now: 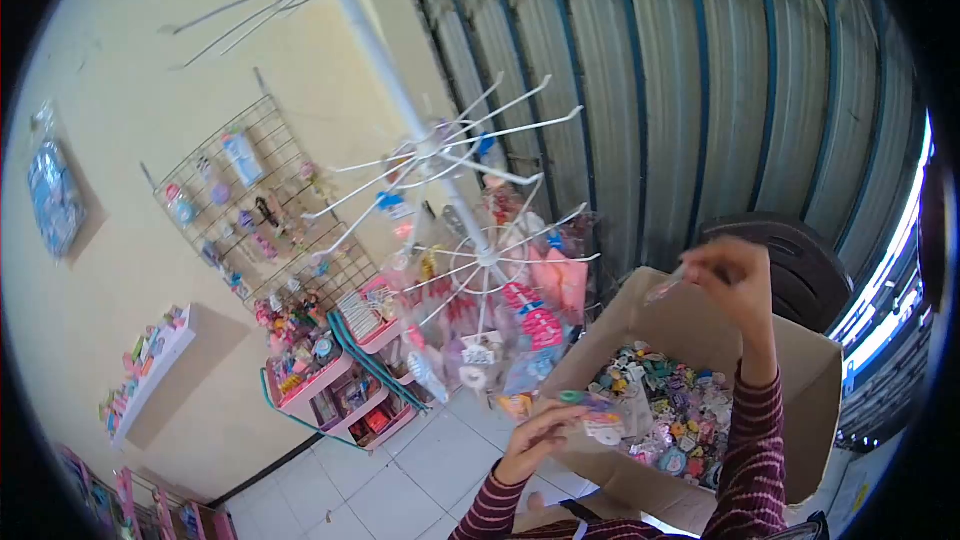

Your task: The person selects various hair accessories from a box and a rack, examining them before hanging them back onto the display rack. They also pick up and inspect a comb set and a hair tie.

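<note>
My left hand (538, 440) is closed on a small clear packet (602, 418) with green, purple and blue bits inside, near the left side of the box. My right hand (738, 278) is raised over the far side of the box, fingertips pinched on a small clear plastic bag (665, 285); its contents are too blurred to make out. Below both hands stands an open cardboard box (805, 370). Inside it lie many small colourful trinkets (690, 420), some in clear wrap.
A white rotating display rack (430, 145) with long prongs stands left of the box, its lower prongs hung with bagged goods. Behind are a dark plastic chair (790, 250) and a metal folding shutter (650, 90). A pink tiered cart (345, 395) stands by the wall.
</note>
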{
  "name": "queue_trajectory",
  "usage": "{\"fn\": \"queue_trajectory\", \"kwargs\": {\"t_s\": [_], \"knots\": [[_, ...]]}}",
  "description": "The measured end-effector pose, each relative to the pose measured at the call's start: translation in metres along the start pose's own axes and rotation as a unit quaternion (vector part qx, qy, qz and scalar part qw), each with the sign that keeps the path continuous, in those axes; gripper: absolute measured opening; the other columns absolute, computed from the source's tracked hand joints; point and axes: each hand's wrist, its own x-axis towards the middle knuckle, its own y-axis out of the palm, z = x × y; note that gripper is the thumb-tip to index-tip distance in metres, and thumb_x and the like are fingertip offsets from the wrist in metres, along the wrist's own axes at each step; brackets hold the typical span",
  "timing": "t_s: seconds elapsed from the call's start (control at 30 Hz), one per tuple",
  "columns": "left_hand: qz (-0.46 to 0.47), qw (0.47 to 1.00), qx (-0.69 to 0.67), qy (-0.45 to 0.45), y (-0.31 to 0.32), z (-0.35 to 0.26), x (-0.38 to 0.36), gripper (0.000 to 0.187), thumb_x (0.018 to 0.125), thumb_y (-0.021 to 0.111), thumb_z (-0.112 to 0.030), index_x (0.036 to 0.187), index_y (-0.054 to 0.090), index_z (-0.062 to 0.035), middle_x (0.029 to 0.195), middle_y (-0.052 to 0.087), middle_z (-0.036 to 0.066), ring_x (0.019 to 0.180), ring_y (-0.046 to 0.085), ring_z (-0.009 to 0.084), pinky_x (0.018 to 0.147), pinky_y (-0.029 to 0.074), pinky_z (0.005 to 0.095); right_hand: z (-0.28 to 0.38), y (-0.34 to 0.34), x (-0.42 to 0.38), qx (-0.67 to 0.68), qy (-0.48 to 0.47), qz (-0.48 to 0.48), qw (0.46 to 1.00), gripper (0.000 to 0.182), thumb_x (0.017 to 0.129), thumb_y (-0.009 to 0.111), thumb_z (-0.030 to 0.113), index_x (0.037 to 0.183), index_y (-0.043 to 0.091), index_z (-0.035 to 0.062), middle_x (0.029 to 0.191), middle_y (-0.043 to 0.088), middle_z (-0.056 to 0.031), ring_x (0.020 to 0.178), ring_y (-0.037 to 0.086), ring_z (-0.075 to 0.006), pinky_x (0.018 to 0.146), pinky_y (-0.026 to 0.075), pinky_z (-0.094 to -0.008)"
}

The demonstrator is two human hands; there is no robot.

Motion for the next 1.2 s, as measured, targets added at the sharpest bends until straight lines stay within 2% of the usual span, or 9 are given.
{"fn": "queue_trajectory", "kwargs": {"t_s": [0.27,0.57,0.7,0.77,0.8,0.87,1.0,1.07,1.2], "knots": [[-0.359,0.892,0.189,0.199,-0.061,-0.028,-0.063,0.022,0.066,0.053,0.004,0.088,0.056,0.0052,0.083,0.052,0.008,0.077,0.050,0.0149,0.069,0.038,0.0221,0.124,0.077,0.099,-0.051,-0.430,-0.088,0.897,0.011,0.066,0.063,0.008,0.076,0.060,0.0044,0.081,0.051,-0.0028,0.072,0.046,-0.0093,0.063,0.036,-0.0210],[-0.398,0.879,-0.019,0.261,-0.109,-0.036,-0.084,0.020,0.076,0.052,-0.004,0.094,0.052,0.0057,0.086,0.056,0.010,0.078,0.054,0.0163,0.073,0.043,0.0273,0.220,0.094,0.211,0.077,-0.460,-0.018,0.884,0.017,0.071,0.061,0.013,0.083,0.060,0.0004,0.068,0.056,-0.0008,0.062,0.049,-0.0054,0.057,0.039,-0.0175],[-0.467,0.872,0.040,0.143,-0.111,-0.043,-0.088,0.027,0.078,0.055,-0.016,0.097,0.054,0.0023,0.068,0.051,-0.001,0.048,0.030,0.0041,0.043,0.024,0.0185,0.226,0.090,0.235,0.112,-0.432,-0.015,0.895,0.019,0.071,0.063,0.014,0.084,0.061,0.0006,0.067,0.055,0.0000,0.058,0.045,-0.0050,0.053,0.036,-0.0175],[-0.386,0.892,-0.091,0.219,-0.121,-0.033,-0.086,0.021,0.077,0.052,-0.005,0.094,0.052,0.0066,0.088,0.056,0.010,0.079,0.054,0.0155,0.073,0.043,0.0261,0.225,0.091,0.245,0.125,-0.422,-0.009,0.898,0.020,0.070,0.063,0.014,0.084,0.061,0.0007,0.067,0.055,0.0000,0.058,0.045,-0.0049,0.052,0.035,-0.0173],[-0.384,0.892,-0.096,0.219,-0.119,-0.035,-0.085,0.021,0.077,0.052,-0.005,0.094,0.052,0.0066,0.088,0.056,0.010,0.079,0.054,0.0155,0.073,0.043,0.0261,0.225,0.093,0.247,0.141,-0.410,-0.004,0.901,0.020,0.069,0.064,0.015,0.084,0.061,0.0008,0.067,0.055,-0.0001,0.058,0.045,-0.0048,0.051,0.035,-0.0172],[-0.402,0.899,-0.005,0.173,-0.112,-0.041,-0.081,0.026,0.079,0.053,-0.016,0.097,0.054,0.0024,0.062,0.045,-0.004,0.048,0.027,0.0033,0.042,0.022,0.0192,0.224,0.094,0.250,0.162,-0.386,0.023,0.908,0.020,0.070,0.064,0.013,0.085,0.060,-0.0002,0.071,0.057,-0.0022,0.061,0.048,-0.0058,0.053,0.039,-0.0172],[-0.419,0.891,0.011,0.176,-0.115,-0.026,-0.076,0.025,0.080,0.052,-0.015,0.099,0.054,0.0017,0.061,0.040,-0.006,0.048,0.027,0.0031,0.043,0.021,0.0192,0.223,0.101,0.253,0.258,-0.327,0.110,0.902,0.018,0.071,0.061,0.008,0.086,0.059,-0.0023,0.076,0.058,-0.0054,0.063,0.051,-0.0062,0.053,0.043,-0.0166],[-0.372,0.900,-0.095,0.208,-0.118,-0.019,-0.077,0.021,0.077,0.051,-0.005,0.095,0.051,0.0068,0.087,0.056,0.010,0.079,0.054,0.0147,0.070,0.042,0.0239,0.222,0.101,0.252,0.254,-0.321,0.111,0.906,0.019,0.071,0.061,0.008,0.086,0.059,-0.0031,0.076,0.058,-0.0058,0.063,0.052,-0.0070,0.054,0.044,-0.0172],[-0.366,0.902,-0.088,0.212,-0.114,-0.023,-0.079,0.022,0.077,0.051,-0.006,0.096,0.051,0.0065,0.086,0.056,0.009,0.077,0.054,0.0145,0.068,0.041,0.0229,0.222,0.107,0.251,0.276,-0.311,0.102,0.904,0.018,0.071,0.062,0.008,0.084,0.059,-0.0045,0.070,0.057,-0.0042,0.054,0.045,-0.0056,0.047,0.038,-0.0159]]}}
